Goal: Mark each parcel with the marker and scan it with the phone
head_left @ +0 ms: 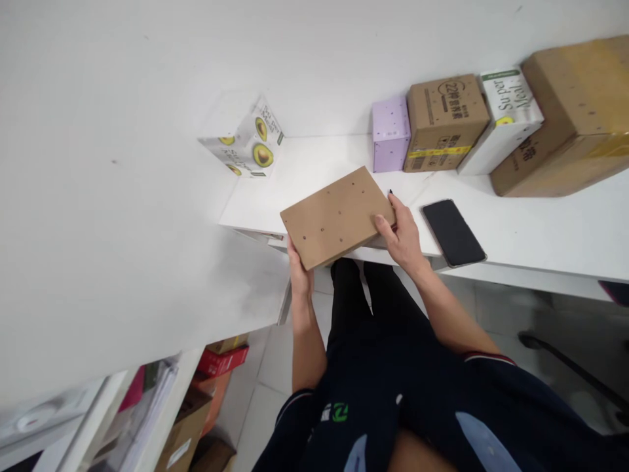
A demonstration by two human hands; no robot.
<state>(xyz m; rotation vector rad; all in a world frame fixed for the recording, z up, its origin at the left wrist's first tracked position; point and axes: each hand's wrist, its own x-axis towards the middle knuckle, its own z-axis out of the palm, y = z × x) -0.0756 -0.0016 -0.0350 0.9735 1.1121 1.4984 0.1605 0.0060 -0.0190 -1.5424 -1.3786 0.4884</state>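
A flat brown cardboard box (334,213) with small dark spots on its upper face is held in front of me, over the front edge of the white desk. My left hand (299,269) grips its lower left corner, with the fingers partly hidden behind it. On the right end, my right hand (400,229) is closed around the box, thumb on top. A black phone (454,233) lies on the desk just right of my right hand, apart from it.
Along the back wall stand a lilac box (390,134), a printed carton (445,121), a white avocado box (506,108) and a large taped carton (580,124). Another avocado box (250,141) stands at the left. Shelves (181,387) with boxes are lower left; the white desk (314,157) ends before my legs.
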